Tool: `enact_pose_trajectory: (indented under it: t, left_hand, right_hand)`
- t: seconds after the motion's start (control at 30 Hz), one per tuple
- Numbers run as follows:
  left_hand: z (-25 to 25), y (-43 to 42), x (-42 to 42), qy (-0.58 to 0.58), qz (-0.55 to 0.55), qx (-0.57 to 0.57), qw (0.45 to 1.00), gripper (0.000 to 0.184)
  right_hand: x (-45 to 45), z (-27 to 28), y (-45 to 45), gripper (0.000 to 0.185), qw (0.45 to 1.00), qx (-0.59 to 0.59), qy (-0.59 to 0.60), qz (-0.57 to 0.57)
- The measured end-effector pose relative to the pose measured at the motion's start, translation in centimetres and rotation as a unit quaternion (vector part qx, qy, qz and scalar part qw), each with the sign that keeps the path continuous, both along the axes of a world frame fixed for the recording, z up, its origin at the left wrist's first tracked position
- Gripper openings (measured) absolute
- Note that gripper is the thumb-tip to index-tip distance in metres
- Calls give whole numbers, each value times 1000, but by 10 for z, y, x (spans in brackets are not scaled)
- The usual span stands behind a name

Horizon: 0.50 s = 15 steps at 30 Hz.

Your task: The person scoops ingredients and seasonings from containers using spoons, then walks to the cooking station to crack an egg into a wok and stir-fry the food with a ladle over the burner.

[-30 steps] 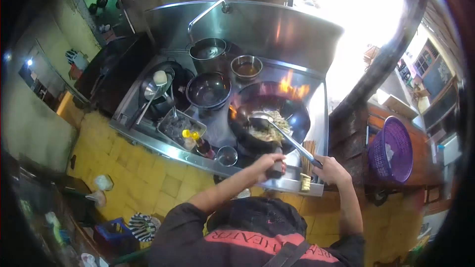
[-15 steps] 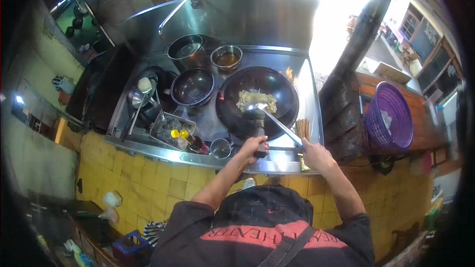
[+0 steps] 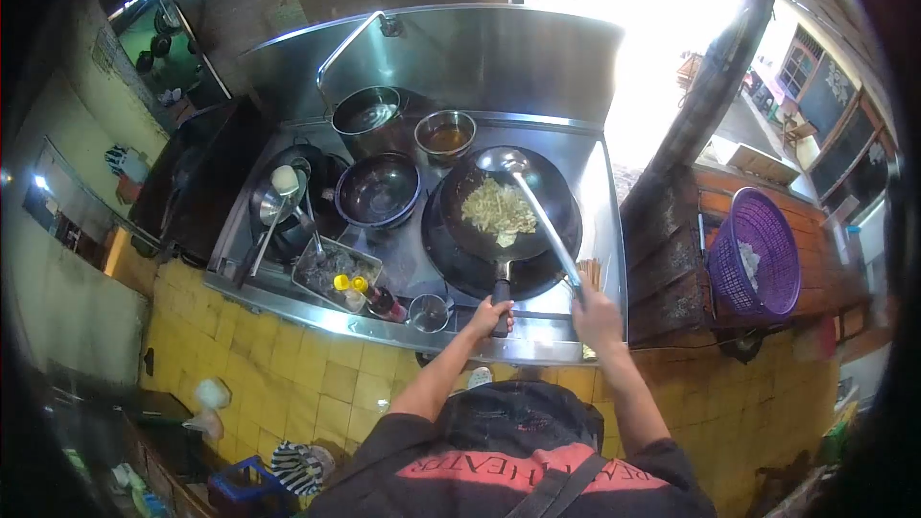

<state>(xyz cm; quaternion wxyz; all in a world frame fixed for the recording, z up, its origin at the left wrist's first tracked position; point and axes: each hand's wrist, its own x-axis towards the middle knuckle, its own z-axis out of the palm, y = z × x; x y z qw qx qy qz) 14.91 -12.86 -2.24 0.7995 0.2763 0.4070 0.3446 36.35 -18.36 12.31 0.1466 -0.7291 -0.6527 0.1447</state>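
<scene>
My left hand [image 3: 492,317] is closed around the dark handle of a wok [image 3: 550,203]. The wok sits over a large dark burner ring [image 3: 436,267] and is shifted toward its far side. Pale, thin strips of food [image 3: 499,208] lie in the wok; I cannot tell if they are noodles or shredded vegetables. My right hand [image 3: 599,317], slightly blurred, grips the near end of a long metal ladle [image 3: 547,221]. The ladle's head rests at the wok's far inner wall, beyond the food.
Left of the wok stand a dark bowl [image 3: 378,190], a pot of liquid [image 3: 367,111] and a smaller metal bowl [image 3: 445,134]. Yellow-capped bottles [image 3: 382,303] and a clear cup [image 3: 428,313] line the front edge. A purple basket [image 3: 756,259] sits on the wooden counter at right.
The wok has moved so its inside shows more plainly, with the food spread wider. My ladle's head has gone from the near side to the far wall. The flame at right no longer shows.
</scene>
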Motion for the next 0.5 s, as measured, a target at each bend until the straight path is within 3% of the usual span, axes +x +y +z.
enact_pose_trajectory:
  t: [0.07, 0.13, 0.2, 0.3, 0.4, 0.43, 0.47, 0.5]
  left_hand:
    - [0, 4, 4, 9, 8, 1, 1000, 17]
    - [4, 3, 0, -29, -5, -14, 999, 18]
    - [7, 5, 0, -21, 6, -15, 1000, 18]
    - [3, 1, -2, -8, 9, -29, 999, 19]
    - [-1, 3, -4, -20, 1, -35, 999, 19]
    - [-4, 2, -4, -23, 3, -36, 999, 19]
    - [-6, 3, -3, -26, 6, -36, 999, 18]
    - [-2, 4, -3, -28, 7, -32, 999, 18]
  right_hand:
    - [-12, -48, 23, 57, 994, -84, -72, -10]
    - [-11, -51, 31, 55, 994, -61, -86, 12]
    - [-5, -32, 34, 56, 992, -117, -52, -3]
    - [14, -26, 30, 44, 996, -82, -1, -22]
    - [5, -74, 17, 31, 997, -13, 18, -75]
    - [-10, -92, 11, 29, 983, 172, -60, -12]
    - [-21, -100, 9, 26, 925, 351, -138, 52]
    - [-24, -92, 15, 24, 988, 82, 127, -25]
